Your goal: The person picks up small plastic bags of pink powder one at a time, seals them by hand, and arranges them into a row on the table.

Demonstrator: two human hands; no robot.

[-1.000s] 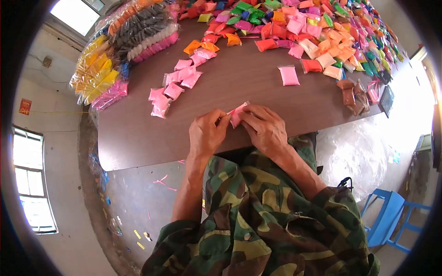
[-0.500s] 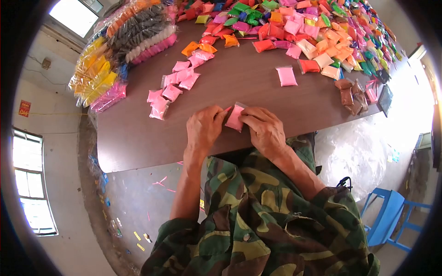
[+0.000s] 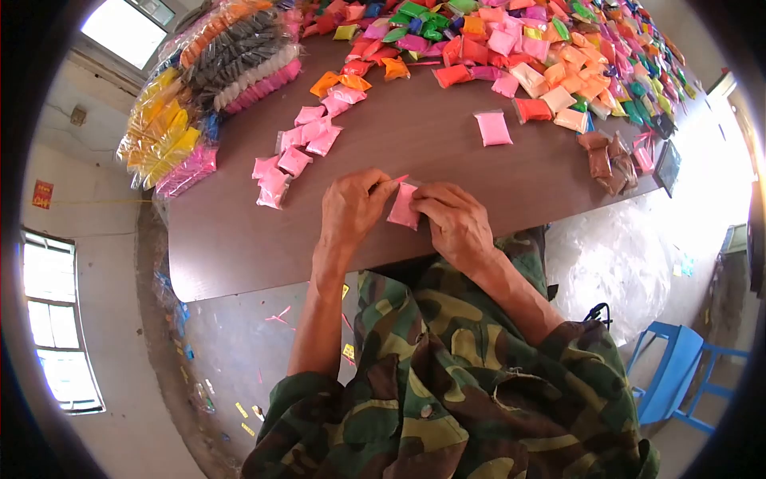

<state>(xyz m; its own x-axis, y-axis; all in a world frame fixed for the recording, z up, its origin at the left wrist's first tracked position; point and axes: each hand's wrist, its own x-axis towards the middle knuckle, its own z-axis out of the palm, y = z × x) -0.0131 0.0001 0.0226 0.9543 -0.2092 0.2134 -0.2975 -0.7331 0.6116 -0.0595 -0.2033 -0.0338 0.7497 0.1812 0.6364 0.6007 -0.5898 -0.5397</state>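
Near the table's front edge, my right hand (image 3: 457, 221) pinches the right side of a pink packet (image 3: 404, 205). My left hand (image 3: 355, 203) is closed just left of the packet, with a thin pink strip (image 3: 401, 179) at its fingertips, by the packet's top edge. Another pink packet (image 3: 492, 128) lies alone farther back on the right. A loose line of several pink packets (image 3: 294, 161) runs across the table beyond my left hand, with orange packets (image 3: 353, 82) at its far end.
The brown table (image 3: 239, 247) holds a large heap of coloured packets (image 3: 574, 64) at the back right, stacked bagged packets (image 3: 239, 56) at the back left and brown packets (image 3: 610, 164) near the right edge. A blue chair (image 3: 674, 371) stands at the lower right.
My left hand has risen slightly, away from the packet's top edge, and more of the pink strip shows. My right hand still holds the packet. The whole view has shifted slightly.
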